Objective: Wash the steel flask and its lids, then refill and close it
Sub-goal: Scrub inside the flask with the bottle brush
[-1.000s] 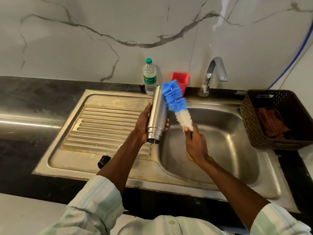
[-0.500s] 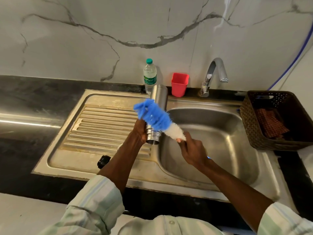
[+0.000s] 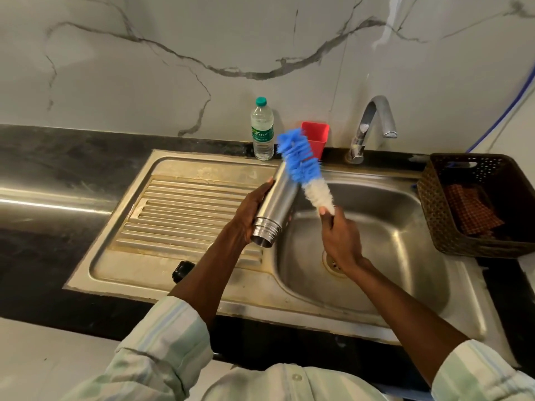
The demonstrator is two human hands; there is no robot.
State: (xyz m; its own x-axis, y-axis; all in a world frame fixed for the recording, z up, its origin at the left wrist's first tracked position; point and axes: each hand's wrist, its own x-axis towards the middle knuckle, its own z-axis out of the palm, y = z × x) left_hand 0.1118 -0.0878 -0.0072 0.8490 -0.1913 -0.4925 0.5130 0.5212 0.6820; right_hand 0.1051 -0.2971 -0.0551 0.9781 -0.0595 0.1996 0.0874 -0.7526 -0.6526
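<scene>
1. At the lower centre of the frame, two striped pale-green sleeves point(image 3: 162, 342) reach forward over the front lip of the stainless steel sink unit point(image 3: 260, 302).
2. Just above, the left hand point(image 3: 249, 215) wraps its fingers round the bare cylindrical steel flask point(image 3: 276, 206), threaded open mouth tilted down toward the viewer, over the seam between the ribbed drainboard point(image 3: 179, 215) and the basin point(image 3: 390, 241).
3. Right of it, the right hand point(image 3: 341, 241) grips the handle of a blue-and-white bristle bottle brush point(image 3: 304, 172), whose bristles lie against the flask's upper side.
4. Risk, as I judge it: a wet steel wall may slip from one-handed hold and drop into the basin; wide brush strokes could knock the red square plastic cup point(image 3: 315, 140) or the clear plastic water bottle with green cap point(image 3: 262, 131) near the far rim.
5. Open room lies over the basin; the dark woven basket point(image 3: 434, 206) crowds the right edge, the chrome tap point(image 3: 373, 125) the back.
6. A small black lid-like object point(image 3: 183, 271) sits at the drainboard's near edge.
</scene>
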